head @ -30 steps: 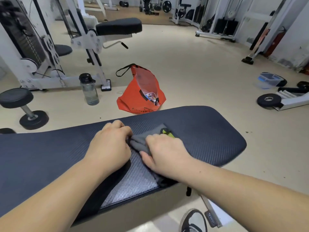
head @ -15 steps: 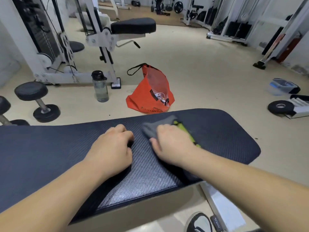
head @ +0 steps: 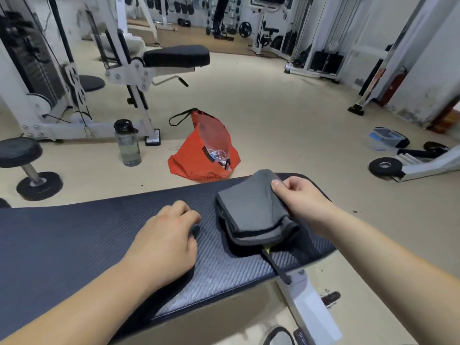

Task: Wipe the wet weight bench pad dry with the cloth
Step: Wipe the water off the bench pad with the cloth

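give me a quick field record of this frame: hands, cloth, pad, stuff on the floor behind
left hand: resting loosely curled on the pad, holding nothing
right hand: gripping the cloth by its right edge
cloth: grey, folded, dark-edged, partly lifted over the pad's right end
pad: dark, textured, runs left to right
wetness: cannot tell
bag: orange, open, on the floor beyond the pad
bottle: upright, left of the bag
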A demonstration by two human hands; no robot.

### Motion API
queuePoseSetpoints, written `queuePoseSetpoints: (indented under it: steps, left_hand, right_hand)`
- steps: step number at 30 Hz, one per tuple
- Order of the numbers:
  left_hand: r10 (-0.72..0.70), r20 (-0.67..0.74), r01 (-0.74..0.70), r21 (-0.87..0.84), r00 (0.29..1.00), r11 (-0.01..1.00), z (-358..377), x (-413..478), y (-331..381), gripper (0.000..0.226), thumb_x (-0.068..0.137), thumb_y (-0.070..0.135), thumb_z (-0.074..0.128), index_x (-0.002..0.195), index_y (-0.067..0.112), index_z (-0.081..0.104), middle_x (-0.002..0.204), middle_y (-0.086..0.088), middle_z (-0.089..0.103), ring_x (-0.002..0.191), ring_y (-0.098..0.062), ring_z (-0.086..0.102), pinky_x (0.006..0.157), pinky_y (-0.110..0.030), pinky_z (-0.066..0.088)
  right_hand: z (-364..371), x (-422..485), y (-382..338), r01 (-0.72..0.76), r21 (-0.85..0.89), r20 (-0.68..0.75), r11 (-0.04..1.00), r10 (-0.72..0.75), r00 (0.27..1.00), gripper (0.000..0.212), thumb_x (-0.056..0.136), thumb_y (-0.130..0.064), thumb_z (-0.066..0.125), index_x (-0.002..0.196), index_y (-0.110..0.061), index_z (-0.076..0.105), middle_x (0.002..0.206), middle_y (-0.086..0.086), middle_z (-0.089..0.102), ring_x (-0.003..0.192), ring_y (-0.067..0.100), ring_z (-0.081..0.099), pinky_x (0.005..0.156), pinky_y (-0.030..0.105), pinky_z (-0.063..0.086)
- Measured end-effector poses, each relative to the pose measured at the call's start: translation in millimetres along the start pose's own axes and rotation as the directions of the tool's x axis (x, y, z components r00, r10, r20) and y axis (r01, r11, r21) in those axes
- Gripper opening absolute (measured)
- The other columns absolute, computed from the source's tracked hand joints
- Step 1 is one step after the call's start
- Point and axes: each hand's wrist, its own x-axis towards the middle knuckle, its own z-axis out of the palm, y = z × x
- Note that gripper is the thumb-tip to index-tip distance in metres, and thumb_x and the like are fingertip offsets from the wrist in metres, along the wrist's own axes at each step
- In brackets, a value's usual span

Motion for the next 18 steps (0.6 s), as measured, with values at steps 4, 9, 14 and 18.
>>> queuePoseSetpoints:
  steps: [4,9,14,18]
  left_hand:
    - [-0.032,0.084,0.027,0.063,0.996,0.998,8,6,12,0.035,0.083,0.033,0.045,0.113,0.032,0.063,0.112,0.009,0.053,0.108,-0.02,0.051,0.092,-0.04,0.051]
    - [-0.046,0.102,0.036,0.09,0.994,0.995,12,10,16,0.038,0.08,0.035,0.043,0.115,0.035,0.06,0.112,0.01,0.051,0.107,-0.02,0.049,0.094,-0.042,0.049]
    - [-0.042,0.076,0.038,0.057,0.996,0.998,14,8,13,0.041,0.08,0.036,0.044,0.117,0.036,0.063,0.112,0.012,0.053,0.104,-0.019,0.051,0.093,-0.042,0.049]
    - [-0.039,0.086,0.034,0.059,0.995,0.998,14,13,11,0.037,0.084,0.034,0.048,0.118,0.037,0.061,0.114,0.013,0.052,0.107,-0.018,0.049,0.095,-0.04,0.048]
  right_hand:
    - [-4,-3,17,0.13,-0.556,-0.116,0.821,-0.232,0.966,0.03,0.094,-0.039,0.06,0.115,-0.018,0.06,0.12,0.007,0.058,0.114,0.031,0.056,0.095,0.044,0.05]
    - [34,-21,8,0.539,-0.689,0.381,0.485,-0.39,0.838,0.042,0.091,-0.063,0.055,0.122,-0.036,0.058,0.117,-0.001,0.05,0.115,0.025,0.048,0.097,0.043,0.046]
    - [0,19,40,0.283,-0.775,0.104,0.565,-0.327,0.939,0.043,0.093,-0.055,0.054,0.13,-0.033,0.052,0.127,0.003,0.05,0.121,0.031,0.049,0.102,0.045,0.042]
    - [-39,43,70,-0.079,-0.726,-0.249,0.683,-0.155,0.956,0.062,0.086,-0.061,0.059,0.125,-0.013,0.054,0.127,0.014,0.059,0.119,0.039,0.054,0.1,0.046,0.046]
